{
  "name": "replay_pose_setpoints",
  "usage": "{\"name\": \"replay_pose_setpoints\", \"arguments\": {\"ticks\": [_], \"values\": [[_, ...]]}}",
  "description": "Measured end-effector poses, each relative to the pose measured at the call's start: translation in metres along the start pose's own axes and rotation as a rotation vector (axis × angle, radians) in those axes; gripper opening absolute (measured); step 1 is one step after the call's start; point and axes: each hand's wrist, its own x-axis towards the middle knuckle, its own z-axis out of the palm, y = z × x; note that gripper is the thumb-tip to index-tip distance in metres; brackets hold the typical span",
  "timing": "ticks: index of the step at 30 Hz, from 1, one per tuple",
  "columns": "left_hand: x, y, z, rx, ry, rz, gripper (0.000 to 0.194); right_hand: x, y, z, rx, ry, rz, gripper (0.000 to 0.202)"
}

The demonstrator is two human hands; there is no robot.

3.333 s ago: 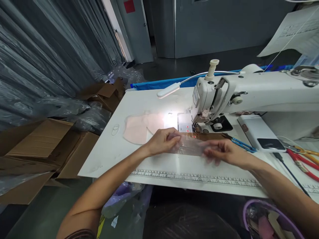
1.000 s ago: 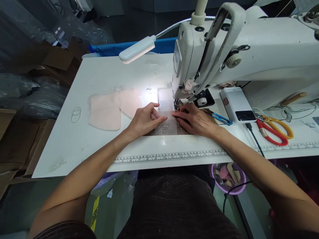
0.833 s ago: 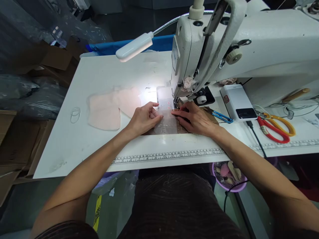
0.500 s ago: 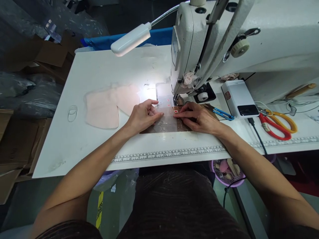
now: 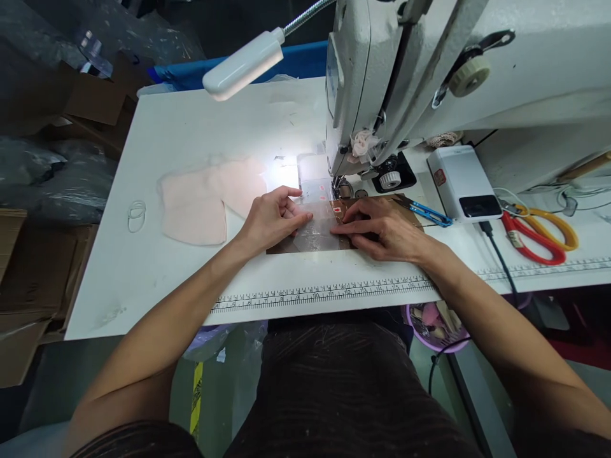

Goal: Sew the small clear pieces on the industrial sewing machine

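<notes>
A thin translucent piece (image 5: 317,234) with small red marks lies under the needle area of a white sewing machine (image 5: 351,95), over a brown sheet (image 5: 350,243). At its left edge is my left hand (image 5: 273,219), thumb and fingers apart, the fingertips touching the piece. From the right my right hand (image 5: 382,229) rests on the brown sheet, index fingertip on the translucent piece and the other fingers curled. Pale pink fabric (image 5: 195,207) lies on the table to the left of my left hand.
A lit lamp (image 5: 244,63) hangs over the white table (image 5: 138,273). To the right are a blue cutter (image 5: 429,214), a white power bank (image 5: 462,184) with a cable, and red and yellow scissors (image 5: 539,238). A ruler strip (image 5: 324,296) runs along the front edge.
My right index fingertip has slid slightly toward the front edge on the translucent piece. My left hand stays almost still. The view has shifted a little.
</notes>
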Motion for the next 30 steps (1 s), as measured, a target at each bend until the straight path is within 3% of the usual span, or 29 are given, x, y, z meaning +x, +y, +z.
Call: {"name": "replay_pose_setpoints", "arguments": {"ticks": [6, 8, 11, 13, 15, 17, 19, 25, 30], "values": [[0.001, -0.002, -0.003, 0.059, -0.001, 0.032, 0.041, -0.001, -0.001, 0.003, -0.042, -0.023, -0.037, 0.031], [0.001, 0.0, -0.004, 0.221, 0.124, 0.134, 0.036, -0.001, -0.001, 0.004, -0.041, -0.018, -0.031, 0.031], [0.004, 0.005, -0.005, 0.589, 0.317, 0.413, 0.022, -0.001, -0.001, 0.004, -0.044, -0.011, -0.026, 0.031], [0.008, 0.007, -0.003, 0.763, 0.215, 0.598, 0.019, -0.001, -0.001, 0.004, -0.051, -0.006, -0.027, 0.032], [0.012, 0.007, 0.0, 0.834, 0.001, 0.726, 0.022, -0.001, -0.001, 0.004, -0.061, -0.001, -0.029, 0.032], [0.016, 0.006, 0.003, 0.852, -0.161, 0.78, 0.025, -0.001, -0.001, 0.004, -0.068, -0.003, -0.031, 0.032], [0.018, 0.005, 0.005, 0.875, -0.239, 0.785, 0.029, -0.001, -0.001, 0.004, -0.073, -0.005, -0.031, 0.032], [0.029, 0.012, 0.009, 0.965, -0.288, 0.733, 0.039, 0.0, 0.003, 0.007, -0.092, 0.039, 0.018, 0.031], [0.041, 0.01, 0.008, 0.975, -0.194, 0.679, 0.041, 0.004, 0.005, 0.01, -0.117, 0.115, 0.114, 0.03]]}}
